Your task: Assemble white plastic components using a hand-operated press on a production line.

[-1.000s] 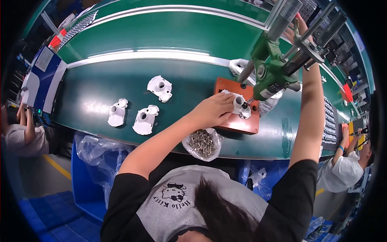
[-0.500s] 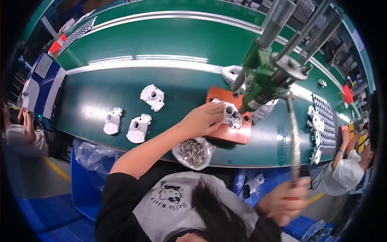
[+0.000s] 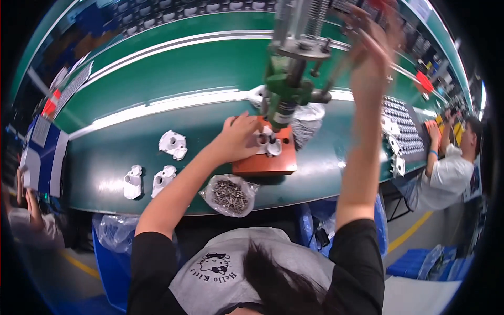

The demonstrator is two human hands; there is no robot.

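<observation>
On the dark green bench, a rectangular orange block is seated beneath the green metal press with a steel column and coil spring, and a moulded white plastic housing is held on top of that block, under the tip of the press. The housing's left edge is touched by the left hand, its fingers half bent and spread a little; whether the piece is pinched or only steadied cannot be told. The right hand is raised high, beyond and to the right of the block, by the steel lever of the press; it is blurred, so how far its fingers are closed, and whether the lever is gripped, cannot be told. Well to the left of the block, three loose white plastic housings are laid apart from one another. Just in front and to the left of the block, a clear plastic bag of small metal screws or pins is set open. A second clear bag, filled with grey pieces, is placed just behind and right of the block.
</observation>
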